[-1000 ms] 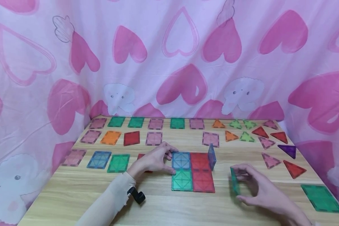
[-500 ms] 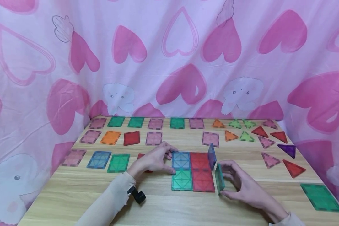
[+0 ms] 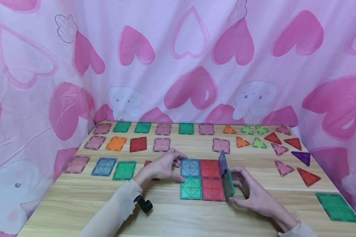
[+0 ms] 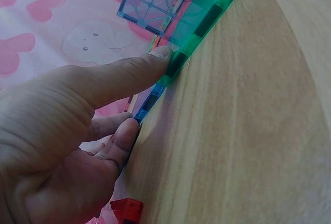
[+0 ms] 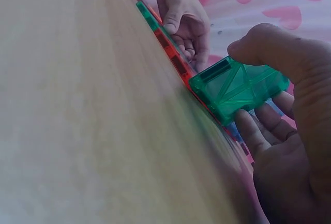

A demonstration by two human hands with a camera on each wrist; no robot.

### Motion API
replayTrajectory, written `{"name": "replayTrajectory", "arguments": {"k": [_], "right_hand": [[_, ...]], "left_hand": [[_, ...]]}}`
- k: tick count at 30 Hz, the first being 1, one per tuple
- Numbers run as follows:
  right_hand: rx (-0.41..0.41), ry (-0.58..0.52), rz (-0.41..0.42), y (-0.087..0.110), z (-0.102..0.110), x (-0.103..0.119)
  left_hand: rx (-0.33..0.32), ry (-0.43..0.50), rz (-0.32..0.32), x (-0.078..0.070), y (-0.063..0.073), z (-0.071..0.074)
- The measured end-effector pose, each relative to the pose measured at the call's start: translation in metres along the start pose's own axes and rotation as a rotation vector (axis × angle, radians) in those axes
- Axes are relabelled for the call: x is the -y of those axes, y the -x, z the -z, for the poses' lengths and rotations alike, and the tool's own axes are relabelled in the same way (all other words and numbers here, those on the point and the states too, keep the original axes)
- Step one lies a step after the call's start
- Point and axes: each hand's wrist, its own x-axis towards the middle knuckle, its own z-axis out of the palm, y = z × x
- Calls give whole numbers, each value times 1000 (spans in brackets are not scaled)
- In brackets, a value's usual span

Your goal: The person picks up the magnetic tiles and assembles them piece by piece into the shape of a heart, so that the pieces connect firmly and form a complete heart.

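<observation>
On the wooden table, several square magnetic tiles lie joined flat: a blue tile point(image 3: 190, 168), a green tile point(image 3: 191, 188) and two red tiles point(image 3: 213, 189). Along their left edge rests my left hand point(image 3: 163, 167), thumb on the green tile's border and fingertips at the blue tile's far left corner. My right hand point(image 3: 252, 191) grips an upright green tile point(image 5: 240, 87) between thumb and fingers, at the right edge of the near red tile. Beyond it another blue tile point(image 3: 222, 163) stands upright on the far red tile's right edge, its near side meeting the green one.
Loose square tiles lie in rows behind and to the left, including an orange tile point(image 3: 116, 144). Triangles such as a purple triangle point(image 3: 301, 158) spread at the right. A larger green piece point(image 3: 336, 206) lies front right. A patterned pink curtain point(image 3: 192, 82) hangs behind the table.
My right hand has moved left with the upright green tile, bringing it against the red tile's edge beside the standing blue tile. The left hand has stayed still.
</observation>
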Motion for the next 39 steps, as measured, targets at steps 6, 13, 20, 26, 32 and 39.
{"name": "replayTrajectory", "arguments": {"k": [6, 13, 20, 26, 32, 39], "right_hand": [[-12, 45, 11, -1, -1, 1], [-10, 37, 77, -3, -2, -2], [27, -15, -6, -3, 0, -2], [18, -14, -37, -1, 1, -3], [20, 0, 13, 0, 4, -6], [14, 0, 2, 0, 4, -6]], "left_hand": [[-2, 8, 10, -1, 0, 0], [-8, 2, 5, -2, 0, 1], [-4, -33, -1, -4, -3, 3], [-11, -42, -11, -6, -7, -1], [-9, -73, -41, -11, -12, 2], [-119, -91, -176, -26, -40, 9]]}}
